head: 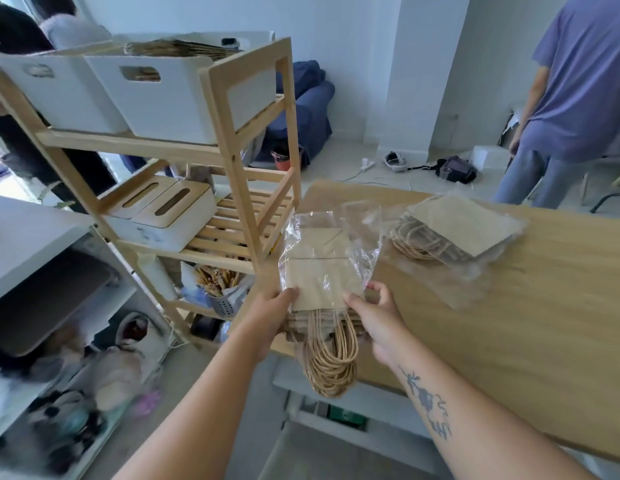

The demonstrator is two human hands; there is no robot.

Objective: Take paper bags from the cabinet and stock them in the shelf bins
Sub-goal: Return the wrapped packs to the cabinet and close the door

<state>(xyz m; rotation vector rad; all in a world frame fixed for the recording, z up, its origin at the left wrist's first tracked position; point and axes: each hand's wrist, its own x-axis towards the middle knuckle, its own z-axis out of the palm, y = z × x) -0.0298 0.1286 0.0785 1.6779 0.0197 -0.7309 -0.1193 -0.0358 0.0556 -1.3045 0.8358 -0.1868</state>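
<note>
A plastic-wrapped pack of paper bags [464, 225] lies on the wooden table [509, 323], while the wooden shelf [225, 133] carries two white bins [163, 105] on top and two lidded boxes [170, 216] below.

The left hand's [268, 315] fingers are hidden under the bundle of paper bags [322, 275]; only its thumb shows. The clutter [69, 407] at lower left is too blurred to identify. The surface [509, 323] and a person in purple [585, 81] are cut off by the right edge.

Bare forearms [204, 393]; a dark tattoo [427, 401], flower and script, marks the right one just behind the right hand [379, 323]
</note>
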